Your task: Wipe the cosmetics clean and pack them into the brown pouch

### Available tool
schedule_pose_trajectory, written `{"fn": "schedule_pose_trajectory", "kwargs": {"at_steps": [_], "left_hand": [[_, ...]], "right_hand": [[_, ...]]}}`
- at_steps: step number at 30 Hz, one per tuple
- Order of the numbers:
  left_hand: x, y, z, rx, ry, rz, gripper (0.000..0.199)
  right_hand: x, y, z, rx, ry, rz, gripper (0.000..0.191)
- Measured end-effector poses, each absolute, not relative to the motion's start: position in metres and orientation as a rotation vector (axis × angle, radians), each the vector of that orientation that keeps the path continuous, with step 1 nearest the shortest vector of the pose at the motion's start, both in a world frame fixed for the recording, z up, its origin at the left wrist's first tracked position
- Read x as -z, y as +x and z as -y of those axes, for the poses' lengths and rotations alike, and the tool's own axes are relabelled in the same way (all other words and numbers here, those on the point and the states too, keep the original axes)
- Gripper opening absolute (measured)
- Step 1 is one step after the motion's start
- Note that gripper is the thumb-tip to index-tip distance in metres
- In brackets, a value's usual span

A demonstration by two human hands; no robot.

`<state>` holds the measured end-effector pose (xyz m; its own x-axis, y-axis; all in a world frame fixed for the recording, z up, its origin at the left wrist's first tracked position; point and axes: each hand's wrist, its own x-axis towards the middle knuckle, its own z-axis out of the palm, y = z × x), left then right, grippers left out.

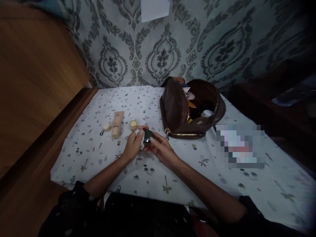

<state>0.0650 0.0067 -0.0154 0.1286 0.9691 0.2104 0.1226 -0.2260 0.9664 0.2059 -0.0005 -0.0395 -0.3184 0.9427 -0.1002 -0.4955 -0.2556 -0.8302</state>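
Both hands meet over the printed cloth, around a small glossy dark green container [148, 137] with a rounded shape. My left hand [133, 143] is closed around its left side, with a white crumpled piece [142, 144], cloth or tissue, pressed against it. My right hand [163, 149] grips the container from the right with the thumb and fingers. A peach squeeze tube [117, 124] lies to the left of the hands. Two small pale yellow round pots or lids sit near it, one left [107, 126] and one right [133, 123].
An open brown zip bag [176, 110] stands at the back right with several items inside, including a white-lidded one [206, 113]. A blurred-out flat object [239, 146] lies at right. Wooden furniture [37, 82] borders the left; a patterned curtain or wall [163, 56] rises behind the cloth-covered surface [98, 154].
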Motion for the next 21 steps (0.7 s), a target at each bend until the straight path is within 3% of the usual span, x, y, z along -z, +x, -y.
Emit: {"fn": "schedule_pose_trajectory", "kwargs": {"at_steps": [12,21], "left_hand": [[0.017,0.063,-0.004,-1.175,1.632,-1.015,0.047],[0.023,0.060,-0.016,-1.079,1.210,-1.038,0.041]], "right_hand": [[0.035,0.217,-0.005,-1.899,-0.705,0.635,0.042],[0.039,0.217,-0.001,-2.089,-0.737,0.728,0.070]]}}
